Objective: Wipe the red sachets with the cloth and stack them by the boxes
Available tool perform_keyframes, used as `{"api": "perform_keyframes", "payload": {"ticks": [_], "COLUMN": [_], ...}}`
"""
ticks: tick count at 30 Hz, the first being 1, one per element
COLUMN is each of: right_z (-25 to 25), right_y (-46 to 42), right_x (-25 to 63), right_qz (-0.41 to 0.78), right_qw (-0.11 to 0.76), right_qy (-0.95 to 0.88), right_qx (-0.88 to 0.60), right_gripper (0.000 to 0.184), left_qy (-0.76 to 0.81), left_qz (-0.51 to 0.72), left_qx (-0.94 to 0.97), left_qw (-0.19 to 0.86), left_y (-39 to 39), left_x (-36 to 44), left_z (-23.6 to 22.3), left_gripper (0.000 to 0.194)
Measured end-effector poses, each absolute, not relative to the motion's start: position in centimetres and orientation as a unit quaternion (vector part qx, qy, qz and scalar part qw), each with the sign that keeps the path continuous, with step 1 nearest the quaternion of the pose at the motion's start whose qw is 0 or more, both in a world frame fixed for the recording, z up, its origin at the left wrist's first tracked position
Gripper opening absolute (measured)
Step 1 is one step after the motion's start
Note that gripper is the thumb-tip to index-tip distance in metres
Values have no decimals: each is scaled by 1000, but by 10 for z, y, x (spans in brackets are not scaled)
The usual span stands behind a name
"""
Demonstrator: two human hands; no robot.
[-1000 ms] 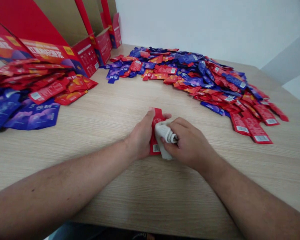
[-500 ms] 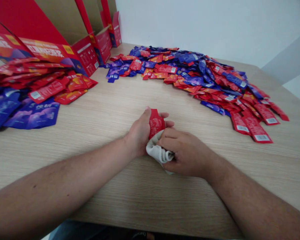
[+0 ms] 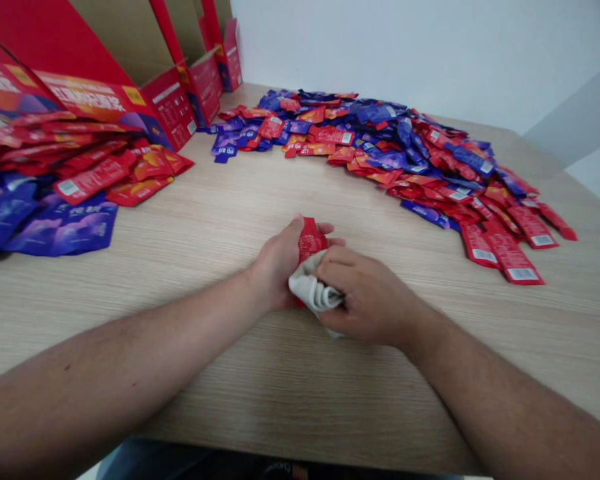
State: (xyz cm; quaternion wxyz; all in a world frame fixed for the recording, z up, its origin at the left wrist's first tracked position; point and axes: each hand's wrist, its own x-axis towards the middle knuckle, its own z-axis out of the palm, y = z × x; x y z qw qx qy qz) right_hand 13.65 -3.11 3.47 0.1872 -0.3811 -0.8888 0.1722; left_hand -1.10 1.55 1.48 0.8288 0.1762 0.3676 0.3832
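Note:
My left hand [image 3: 279, 265] grips a red packet [image 3: 311, 241] at the middle of the wooden table [image 3: 230, 213], thumb along its left edge. My right hand [image 3: 367, 300] is closed on a bunched white cloth [image 3: 310, 288] and presses it against the packet's lower part. The cloth and my fingers hide most of the packet; only its upper end shows.
A long heap of red and blue packets [image 3: 405, 160] lies across the far right of the table. A sorted pile of red packets [image 3: 80, 160] and blue packets [image 3: 40, 220] lies at the left. Open red cartons [image 3: 130, 87] stand behind them by the wall.
The right hand has drawn the cloth down along the packet, from beside its middle to its lower end. The left hand keeps its hold on the packet, which now stands more upright.

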Motion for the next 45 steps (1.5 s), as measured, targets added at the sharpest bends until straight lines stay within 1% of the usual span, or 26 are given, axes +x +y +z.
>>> {"api": "perform_keyframes", "payload": {"ticks": [2,4,8,10,12,14,16,17,18,20,22,23,25,28,30,32,34,36,38,41,44,45], "right_z": [37,36,29,27,28,31,35,35,35,33,27,24,18,9,7,6,8,9,10,8,4,2], "right_y": [-32,-27,-12,-11,-16,-24,-31,-33,-33,-30,-23,-18,-11,-4,-3,-6,-10,-14,-17,-18,-15,-13], "right_x": [144,151,152,145,139,137,140,144,149,158,167,171,178,187,188,185,179,172,167,165,169,172], "right_qz": [206,180,41,25,50,87,119,132,136,98,64,62,77,116,131,132,129,133,143,153,166,175], "right_qw": [129,127,232,269,271,248,232,238,263,329,362,367,360,310,299,312,327,330,325,323,323,319], "right_qy": [-901,-888,-810,-795,-815,-851,-877,-885,-881,-841,-809,-793,-756,-716,-700,-689,-683,-682,-684,-683,-684,-689], "right_qx": [-359,-403,-537,-543,-509,-455,-403,-377,-370,-418,-459,-483,-541,-615,-636,-640,-640,-639,-638,-637,-633,-626], "right_gripper": [10,11,11,11,10,10,11,10,11,12,5,5,10,17,21,24,25,24,24,24,23,23], "left_qy": [365,370,395,399,399,392,381,372,361,344,341,346,360,373,375,379,406,453,487,517,562,579], "left_qz": [393,386,405,411,381,351,343,345,345,337,333,334,342,361,373,379,376,360,344,311,255,246], "left_qx": [184,187,170,160,154,161,179,190,201,219,237,246,271,316,348,392,465,561,654,758,785,777], "left_qw": [824,825,807,804,820,835,840,841,843,849,847,842,825,794,774,748,691,592,464,249,60,15], "left_y": [16,15,11,9,9,9,9,9,10,12,16,18,21,26,30,35,41,48,56,68,83,89], "left_x": [-11,-6,4,5,1,-3,-6,-7,-7,-9,-14,-17,-25,-38,-48,-62,-82,-109,-142,-197,-252,-270], "left_z": [14,14,17,20,21,22,21,20,18,15,15,16,20,30,37,43,48,54,61,75,90,94], "left_gripper": [52,51,39,37,43,48,50,49,48,44,35,30,24,20,23,29,36,43,47,45,39,41]}}
